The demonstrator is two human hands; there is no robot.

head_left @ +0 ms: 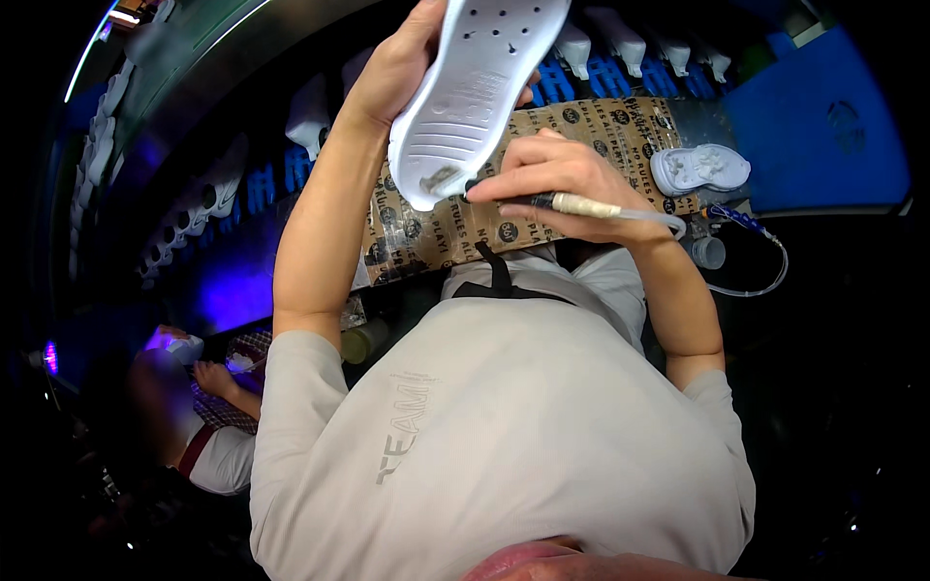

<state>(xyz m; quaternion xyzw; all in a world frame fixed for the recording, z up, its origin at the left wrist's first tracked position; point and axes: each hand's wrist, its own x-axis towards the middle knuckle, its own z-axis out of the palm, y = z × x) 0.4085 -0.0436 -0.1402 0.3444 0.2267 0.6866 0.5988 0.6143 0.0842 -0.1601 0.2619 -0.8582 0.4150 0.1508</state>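
A white shoe sole, dotted with small holes at its far end and ribbed toward the heel, is held up and tilted by my left hand. The fingers wrap round its edge, some hidden behind it. My right hand is closed on a brush with a dark and cream handle. A thin clear tube runs from the handle's end past my wrist. The bristles lie against the heel end of the sole, nearest my body.
Brown printed covering lies over the work surface. At right are another white sole, a small clear cup and a blue panel. White shoe parts stand on blue holders behind. Another person's hand is at lower left.
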